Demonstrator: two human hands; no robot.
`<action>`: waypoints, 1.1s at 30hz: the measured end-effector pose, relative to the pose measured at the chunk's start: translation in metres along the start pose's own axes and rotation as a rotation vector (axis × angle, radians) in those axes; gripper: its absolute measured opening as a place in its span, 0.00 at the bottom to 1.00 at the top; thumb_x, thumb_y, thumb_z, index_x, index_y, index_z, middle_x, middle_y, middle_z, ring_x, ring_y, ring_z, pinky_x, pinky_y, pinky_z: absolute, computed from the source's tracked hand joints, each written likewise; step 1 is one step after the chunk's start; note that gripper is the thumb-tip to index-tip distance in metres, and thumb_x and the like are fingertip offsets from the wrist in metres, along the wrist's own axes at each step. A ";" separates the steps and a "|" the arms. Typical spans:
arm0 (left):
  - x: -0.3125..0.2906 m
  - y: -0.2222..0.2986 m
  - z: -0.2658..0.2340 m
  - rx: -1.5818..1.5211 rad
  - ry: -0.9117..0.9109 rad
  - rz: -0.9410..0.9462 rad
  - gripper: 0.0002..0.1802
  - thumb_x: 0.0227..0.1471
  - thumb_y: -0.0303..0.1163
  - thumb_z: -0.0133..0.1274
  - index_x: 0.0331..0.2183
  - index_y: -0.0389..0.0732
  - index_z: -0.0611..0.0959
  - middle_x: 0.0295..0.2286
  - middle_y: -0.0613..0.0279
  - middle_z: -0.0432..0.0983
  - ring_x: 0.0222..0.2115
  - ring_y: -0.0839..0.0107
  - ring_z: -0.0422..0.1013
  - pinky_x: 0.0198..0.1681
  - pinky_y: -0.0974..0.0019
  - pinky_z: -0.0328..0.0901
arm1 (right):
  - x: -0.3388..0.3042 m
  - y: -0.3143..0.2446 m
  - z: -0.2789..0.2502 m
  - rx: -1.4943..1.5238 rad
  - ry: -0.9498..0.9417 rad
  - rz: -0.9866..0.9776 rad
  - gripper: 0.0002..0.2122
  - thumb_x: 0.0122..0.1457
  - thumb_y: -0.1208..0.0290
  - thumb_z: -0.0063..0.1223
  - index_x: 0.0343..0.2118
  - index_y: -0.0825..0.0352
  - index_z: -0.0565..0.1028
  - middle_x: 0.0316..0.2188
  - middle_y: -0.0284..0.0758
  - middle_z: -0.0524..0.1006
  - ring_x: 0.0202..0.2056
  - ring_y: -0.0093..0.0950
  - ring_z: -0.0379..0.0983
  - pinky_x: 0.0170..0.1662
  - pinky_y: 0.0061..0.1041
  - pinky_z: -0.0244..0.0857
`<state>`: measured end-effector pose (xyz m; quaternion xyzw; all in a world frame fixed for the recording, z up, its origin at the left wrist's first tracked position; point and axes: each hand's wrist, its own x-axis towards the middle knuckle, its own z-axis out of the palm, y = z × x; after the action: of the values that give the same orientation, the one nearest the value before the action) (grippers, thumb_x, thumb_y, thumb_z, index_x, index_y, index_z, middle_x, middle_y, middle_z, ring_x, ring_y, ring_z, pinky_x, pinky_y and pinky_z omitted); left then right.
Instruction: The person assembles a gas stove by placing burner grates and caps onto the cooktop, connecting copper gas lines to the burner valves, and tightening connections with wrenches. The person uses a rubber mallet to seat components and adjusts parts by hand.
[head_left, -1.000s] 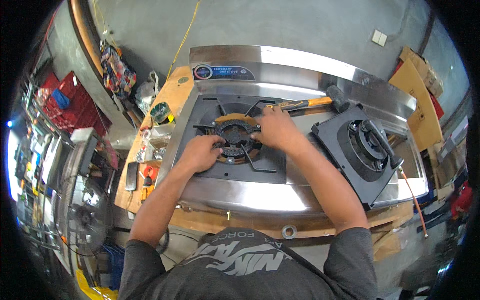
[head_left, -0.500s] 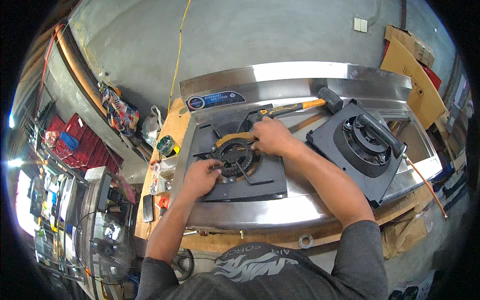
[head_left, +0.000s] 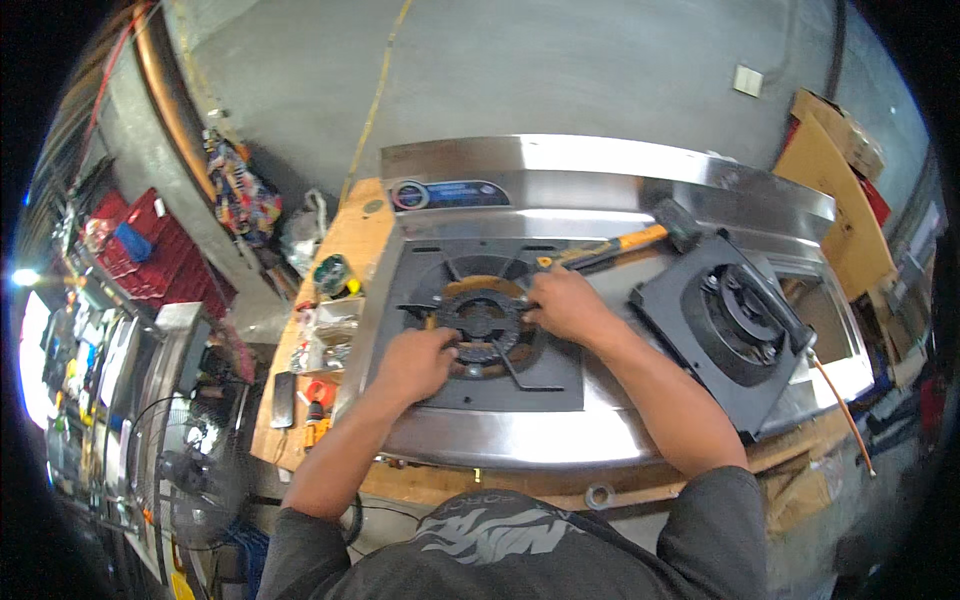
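The round black burner [head_left: 484, 318] lies between curled hands; left hand [head_left: 415, 365] at its lower-left side, right hand [head_left: 568, 305] at its right; whether they grip, one cannot tell.

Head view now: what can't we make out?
Bare left hand, some fingertips: head view, hidden by the hand itself.
Silver steel stovetop beneath right black square burner plate: head view, plate covers it.
Lettering on rounded blue label: head view, blurred.
Dark grey shirt, lower part: head view, bottom edge.

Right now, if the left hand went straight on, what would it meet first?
Most likely the round black burner ring, since the left hand sits at its near-left edge; whether they touch is unclear.
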<state>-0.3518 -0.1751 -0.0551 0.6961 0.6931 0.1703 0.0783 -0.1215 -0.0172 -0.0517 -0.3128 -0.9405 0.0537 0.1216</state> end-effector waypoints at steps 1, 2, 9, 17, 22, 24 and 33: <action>-0.003 -0.002 0.001 -0.005 0.000 -0.015 0.15 0.55 0.37 0.56 0.43 0.44 0.85 0.35 0.45 0.81 0.39 0.45 0.76 0.45 0.47 0.69 | 0.002 -0.007 -0.008 0.034 -0.057 0.054 0.13 0.52 0.59 0.64 0.32 0.64 0.84 0.39 0.41 0.79 0.43 0.45 0.73 0.48 0.39 0.68; -0.006 -0.004 0.000 -0.004 0.008 -0.041 0.15 0.55 0.37 0.56 0.44 0.44 0.85 0.35 0.46 0.81 0.39 0.44 0.76 0.45 0.47 0.69 | 0.006 -0.013 -0.015 0.070 -0.110 0.094 0.14 0.53 0.58 0.63 0.33 0.64 0.84 0.41 0.41 0.79 0.43 0.45 0.73 0.49 0.38 0.68; 0.000 0.002 0.002 0.022 -0.041 -0.005 0.17 0.57 0.38 0.53 0.47 0.44 0.82 0.35 0.45 0.81 0.39 0.45 0.76 0.45 0.46 0.69 | -0.004 -0.014 0.012 -0.049 0.018 0.023 0.13 0.58 0.57 0.59 0.37 0.62 0.82 0.36 0.40 0.81 0.45 0.43 0.74 0.51 0.45 0.62; -0.015 -0.011 0.004 0.165 0.077 0.073 0.18 0.58 0.42 0.52 0.39 0.37 0.84 0.32 0.41 0.80 0.41 0.45 0.75 0.59 0.43 0.59 | -0.002 -0.023 0.019 -0.032 0.077 0.080 0.13 0.59 0.58 0.58 0.34 0.64 0.82 0.33 0.41 0.81 0.42 0.43 0.74 0.48 0.44 0.62; -0.012 -0.009 -0.002 0.135 -0.011 0.043 0.17 0.56 0.42 0.54 0.31 0.37 0.85 0.28 0.43 0.80 0.41 0.44 0.74 0.57 0.45 0.61 | 0.008 -0.013 0.015 0.083 0.030 0.049 0.15 0.58 0.57 0.60 0.30 0.65 0.83 0.27 0.45 0.81 0.37 0.47 0.75 0.44 0.43 0.65; -0.013 -0.003 -0.005 0.125 0.049 0.033 0.17 0.56 0.42 0.54 0.27 0.37 0.85 0.27 0.44 0.80 0.39 0.43 0.74 0.54 0.46 0.63 | 0.010 -0.009 0.021 0.124 0.057 0.041 0.15 0.57 0.57 0.60 0.29 0.66 0.83 0.27 0.45 0.80 0.35 0.48 0.76 0.44 0.44 0.66; -0.014 -0.010 -0.004 -0.045 0.121 0.026 0.16 0.54 0.41 0.57 0.28 0.37 0.85 0.26 0.43 0.78 0.32 0.43 0.74 0.40 0.45 0.67 | 0.012 -0.021 -0.006 0.002 0.111 0.007 0.15 0.56 0.58 0.61 0.27 0.67 0.82 0.27 0.47 0.80 0.33 0.49 0.76 0.42 0.47 0.68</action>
<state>-0.3622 -0.1892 -0.0561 0.6915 0.6834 0.2288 0.0497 -0.1409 -0.0265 -0.0398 -0.3182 -0.9312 0.0379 0.1736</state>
